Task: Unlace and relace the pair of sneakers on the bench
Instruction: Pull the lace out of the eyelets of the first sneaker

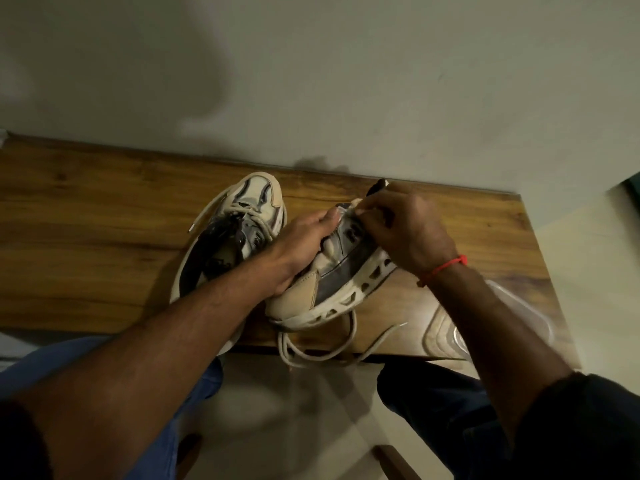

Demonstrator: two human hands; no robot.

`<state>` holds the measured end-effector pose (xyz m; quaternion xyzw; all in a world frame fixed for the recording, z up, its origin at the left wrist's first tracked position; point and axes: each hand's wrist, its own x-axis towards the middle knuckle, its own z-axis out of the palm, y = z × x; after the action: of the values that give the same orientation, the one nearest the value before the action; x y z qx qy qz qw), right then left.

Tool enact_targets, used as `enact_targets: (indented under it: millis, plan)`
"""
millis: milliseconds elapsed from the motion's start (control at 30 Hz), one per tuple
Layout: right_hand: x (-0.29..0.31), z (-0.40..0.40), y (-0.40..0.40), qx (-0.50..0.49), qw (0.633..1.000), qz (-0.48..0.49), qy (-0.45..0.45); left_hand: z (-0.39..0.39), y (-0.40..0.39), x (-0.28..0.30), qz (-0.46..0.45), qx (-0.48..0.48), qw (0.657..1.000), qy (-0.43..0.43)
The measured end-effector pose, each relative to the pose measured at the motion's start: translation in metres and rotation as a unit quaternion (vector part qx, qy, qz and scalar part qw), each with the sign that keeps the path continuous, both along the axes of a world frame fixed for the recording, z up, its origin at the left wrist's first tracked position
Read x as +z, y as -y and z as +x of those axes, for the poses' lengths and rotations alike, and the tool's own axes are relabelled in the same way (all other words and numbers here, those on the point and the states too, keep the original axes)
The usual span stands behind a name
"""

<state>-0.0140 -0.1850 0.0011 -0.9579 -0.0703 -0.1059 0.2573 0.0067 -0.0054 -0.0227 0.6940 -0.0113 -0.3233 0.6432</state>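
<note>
Two cream and grey sneakers sit on a wooden bench (pixel 104 216). The left sneaker (pixel 242 220) stands upright, toe toward the wall, with its lace partly threaded and one end trailing left. The right sneaker (pixel 332 282) is tipped on its side, sole facing right. My left hand (pixel 304 237) grips it around the tongue and opening. My right hand (pixel 405 230) pinches the lace near the toe-end eyelets. The rest of that cream lace (pixel 322 348) loops loosely over the bench's front edge.
A pale wall rises right behind the bench. A clear plastic lid or container (pixel 512 317) lies at the bench's right end under my right forearm. My knees in blue trousers (pixel 194 375) are below the front edge, above a tiled floor.
</note>
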Motion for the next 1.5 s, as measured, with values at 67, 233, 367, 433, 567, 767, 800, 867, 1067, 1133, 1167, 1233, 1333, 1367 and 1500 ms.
enact_targets:
  millis: [67, 233, 367, 433, 567, 767, 800, 867, 1067, 1133, 1167, 1233, 1333, 1367, 1500]
  plan:
    - [0.008, -0.008, -0.021, 0.112, 0.993, -0.009, -0.025, 0.003, -0.006, 0.002, -0.01, 0.029, 0.999, -0.023]
    - [0.012, -0.014, -0.029, 0.216, 0.975, -0.015, -0.045, 0.008, -0.011, 0.004, -0.005, 0.032, 0.998, -0.045]
    - [0.004, 0.005, 0.012, 0.001, 0.999, -0.02, -0.025, 0.005, -0.006, 0.003, 0.001, 0.017, 1.0, -0.014]
    - [0.0, 0.011, 0.036, -0.093, 0.995, -0.02, -0.029, 0.004, -0.004, 0.005, -0.006, 0.023, 1.0, -0.007]
    - [0.004, 0.001, 0.023, -0.022, 0.996, -0.016, -0.079, 0.004, -0.004, 0.005, 0.0, 0.033, 0.999, -0.002]
    - [0.017, -0.027, -0.049, 0.289, 0.952, -0.008, -0.106, 0.007, -0.011, 0.007, 0.012, 0.054, 0.998, -0.02]
    - [0.017, -0.031, -0.057, 0.315, 0.942, -0.004, -0.116, 0.008, -0.01, 0.007, 0.023, 0.045, 0.999, -0.008]
    - [0.014, -0.037, -0.069, 0.375, 0.918, -0.003, -0.127, 0.01, -0.008, 0.007, 0.041, 0.035, 0.998, 0.011]
    - [0.017, -0.026, -0.043, 0.332, 0.938, -0.017, -0.097, 0.012, -0.01, 0.008, 0.019, 0.023, 0.999, -0.026]
    - [0.017, -0.018, -0.019, 0.256, 0.96, -0.049, -0.1, 0.011, -0.012, 0.007, 0.015, 0.019, 0.999, -0.021]
    - [0.016, -0.013, -0.009, 0.216, 0.97, -0.06, -0.094, 0.011, -0.013, 0.006, 0.016, 0.016, 1.0, -0.018]
    - [0.01, -0.006, 0.007, 0.143, 0.985, -0.064, -0.067, 0.012, -0.012, 0.002, 0.018, 0.019, 1.0, -0.013]
    - [0.0, 0.002, 0.022, 0.039, 0.997, -0.055, -0.029, 0.012, -0.01, -0.001, 0.019, 0.021, 1.0, -0.008]
    - [-0.003, 0.003, 0.025, 0.012, 0.998, -0.056, -0.015, 0.012, -0.01, -0.002, 0.022, 0.022, 1.0, -0.005]
    - [-0.008, 0.006, 0.028, -0.006, 0.999, -0.038, 0.007, 0.011, -0.01, 0.001, 0.019, 0.024, 1.0, -0.005]
